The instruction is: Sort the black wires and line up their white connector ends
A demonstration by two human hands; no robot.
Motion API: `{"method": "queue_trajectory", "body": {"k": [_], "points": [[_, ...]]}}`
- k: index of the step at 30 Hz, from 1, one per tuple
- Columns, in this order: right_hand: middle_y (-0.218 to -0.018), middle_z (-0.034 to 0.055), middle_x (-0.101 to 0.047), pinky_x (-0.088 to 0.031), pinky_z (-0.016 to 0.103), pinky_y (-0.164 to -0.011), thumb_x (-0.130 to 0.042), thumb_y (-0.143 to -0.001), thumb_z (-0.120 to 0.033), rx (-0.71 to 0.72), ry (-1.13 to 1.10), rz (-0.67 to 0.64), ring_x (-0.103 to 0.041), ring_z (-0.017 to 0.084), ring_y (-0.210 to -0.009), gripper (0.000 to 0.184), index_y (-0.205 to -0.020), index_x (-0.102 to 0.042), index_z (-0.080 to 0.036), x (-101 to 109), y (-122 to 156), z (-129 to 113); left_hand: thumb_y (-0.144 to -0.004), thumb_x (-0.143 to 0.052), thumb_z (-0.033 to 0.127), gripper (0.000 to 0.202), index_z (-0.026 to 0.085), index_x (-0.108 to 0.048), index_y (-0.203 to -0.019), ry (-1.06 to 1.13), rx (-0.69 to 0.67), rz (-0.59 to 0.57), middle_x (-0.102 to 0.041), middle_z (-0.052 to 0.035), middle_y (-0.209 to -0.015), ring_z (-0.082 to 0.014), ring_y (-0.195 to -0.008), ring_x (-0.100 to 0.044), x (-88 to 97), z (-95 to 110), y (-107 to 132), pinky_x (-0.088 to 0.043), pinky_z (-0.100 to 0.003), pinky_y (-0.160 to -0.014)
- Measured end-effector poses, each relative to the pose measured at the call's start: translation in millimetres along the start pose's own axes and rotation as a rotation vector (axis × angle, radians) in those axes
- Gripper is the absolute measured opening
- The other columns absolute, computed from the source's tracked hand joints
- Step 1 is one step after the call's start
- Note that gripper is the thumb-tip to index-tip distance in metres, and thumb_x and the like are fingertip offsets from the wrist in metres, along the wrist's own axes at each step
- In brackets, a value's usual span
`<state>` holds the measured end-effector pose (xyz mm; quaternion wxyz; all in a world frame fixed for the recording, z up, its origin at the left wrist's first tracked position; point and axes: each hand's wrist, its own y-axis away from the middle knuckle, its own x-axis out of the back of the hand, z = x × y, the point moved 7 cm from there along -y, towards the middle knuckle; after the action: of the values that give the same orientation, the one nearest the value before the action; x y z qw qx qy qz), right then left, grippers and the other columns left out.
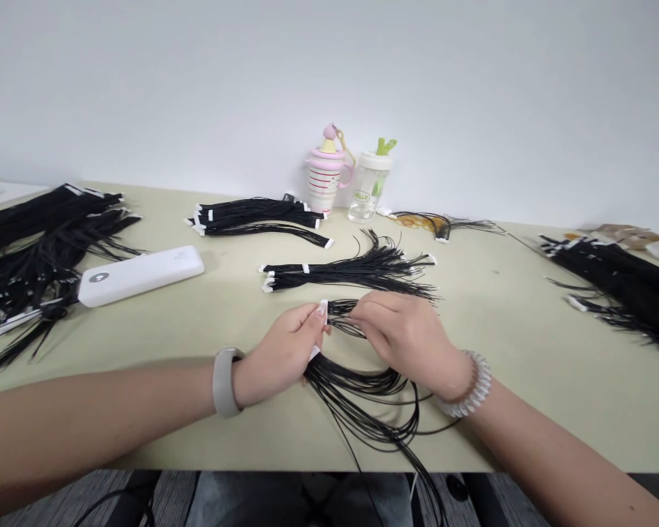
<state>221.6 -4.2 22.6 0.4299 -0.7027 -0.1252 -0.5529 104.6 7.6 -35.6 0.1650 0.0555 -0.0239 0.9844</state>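
My left hand is closed in a pinch on a bundle of thin black wires at its white connector end. My right hand is closed over the same wires just right of the connector, fingers curled round the strands. The loose wires loop under both hands and trail over the table's front edge. A grey band sits on my left wrist and a clear coil band on my right wrist.
On the beige table lie more black wire bundles: one just behind my hands, one further back, big heaps at left and right. A white power bank lies left; two small bottles stand by the wall.
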Motion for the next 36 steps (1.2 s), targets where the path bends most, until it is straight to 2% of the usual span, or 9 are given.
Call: {"method": "queue_trajectory", "body": {"k": [7, 14, 21, 26, 30, 32, 34, 35, 36], "points": [[-0.074, 0.0021, -0.058, -0.038, 0.022, -0.065, -0.041, -0.083, -0.009, 0.060, 0.010, -0.030, -0.051, 0.010, -0.069, 0.019, -0.078, -0.059, -0.015, -3, -1, -8, -0.089, -0.033, 0.042, 0.039, 0.017, -0.039, -0.059, -0.096, -0.034, -0.029, -0.038, 0.0043, -0.053, -0.0086, -0.048, -0.036, -0.7, 5, 2, -0.032, -0.023, -0.049], [-0.076, 0.0007, -0.061, -0.039, 0.022, -0.065, -0.045, -0.086, -0.016, -0.132, -0.166, -0.157, -0.054, 0.010, -0.070, 0.016, -0.082, -0.061, -0.017, 2, -5, 8, -0.088, -0.030, 0.046, 0.041, 0.018, -0.039, -0.060, -0.037, -0.002, -0.030, -0.042, 0.0031, -0.057, -0.0090, -0.046, -0.038, -1.7, -4, 0, -0.033, -0.023, -0.046], [-0.072, -0.0015, -0.063, -0.039, 0.020, -0.063, -0.047, -0.081, -0.009, -0.114, -0.266, -0.120, -0.055, 0.008, -0.065, 0.017, -0.079, -0.061, -0.017, 10, -6, 13, -0.088, -0.032, 0.045, 0.041, 0.018, -0.039, -0.058, -0.044, 0.006, -0.013, -0.041, 0.0030, -0.056, -0.0093, -0.047, -0.040, -0.6, -2, 0, -0.035, -0.023, -0.048], [-0.069, -0.0036, -0.062, -0.038, 0.017, -0.060, -0.049, -0.080, -0.009, -0.147, -0.321, -0.134, -0.054, 0.006, -0.062, 0.015, -0.077, -0.061, -0.017, 10, -6, 18, -0.088, -0.031, 0.045, 0.042, 0.018, -0.038, -0.057, -0.057, 0.011, -0.009, -0.042, 0.0025, -0.056, -0.0098, -0.049, -0.040, -0.1, 1, 0, -0.036, -0.024, -0.051], [-0.070, -0.0027, -0.058, -0.039, 0.018, -0.058, -0.057, -0.076, -0.017, -0.162, -0.333, -0.145, -0.051, 0.007, -0.060, 0.003, -0.079, -0.057, -0.017, 10, -5, 19, -0.087, -0.033, 0.048, 0.041, 0.018, -0.038, -0.059, -0.021, 0.044, 0.014, -0.042, 0.0027, -0.056, -0.0101, -0.049, -0.040, 1.1, 0, 1, -0.035, -0.024, -0.050], [-0.074, -0.0004, -0.056, -0.039, 0.019, -0.057, -0.065, -0.071, -0.028, -0.182, -0.310, -0.056, -0.048, 0.008, -0.062, 0.018, -0.081, -0.053, -0.017, 21, -5, 21, -0.086, -0.034, 0.049, 0.041, 0.019, -0.038, -0.059, -0.029, 0.055, 0.060, -0.040, 0.0029, -0.054, -0.0107, -0.049, -0.040, 4.2, 0, 1, -0.035, -0.024, -0.049], [-0.068, -0.0015, -0.050, -0.036, 0.019, -0.053, -0.068, -0.068, -0.037, -0.213, -0.284, 0.021, -0.042, 0.008, -0.059, 0.028, -0.073, -0.049, -0.017, 34, -2, 25, -0.085, -0.034, 0.050, 0.041, 0.019, -0.039, -0.060, -0.004, 0.075, 0.119, -0.040, 0.0026, -0.054, -0.0116, -0.051, -0.041, 8.2, -1, 0, -0.035, -0.024, -0.048], [-0.061, -0.0034, -0.044, -0.033, 0.019, -0.049, -0.067, -0.069, -0.040, -0.225, -0.293, 0.001, -0.037, 0.007, -0.055, 0.031, -0.066, -0.046, -0.017, 37, -1, 26, -0.085, -0.034, 0.050, 0.040, 0.019, -0.040, -0.060, 0.021, 0.084, 0.148, -0.041, 0.0025, -0.054, -0.0119, -0.051, -0.042, 10.0, -3, 0, -0.036, -0.024, -0.047], [-0.055, -0.0051, -0.037, -0.029, 0.019, -0.045, -0.064, -0.072, -0.041, -0.232, -0.324, -0.075, -0.032, 0.006, -0.050, 0.034, -0.060, -0.042, -0.017, 34, 1, 25, -0.085, -0.035, 0.050, 0.040, 0.019, -0.040, -0.061, 0.050, 0.090, 0.173, -0.041, 0.0025, -0.054, -0.0118, -0.051, -0.042, 11.5, -4, -1, -0.036, -0.024, -0.047]]}}
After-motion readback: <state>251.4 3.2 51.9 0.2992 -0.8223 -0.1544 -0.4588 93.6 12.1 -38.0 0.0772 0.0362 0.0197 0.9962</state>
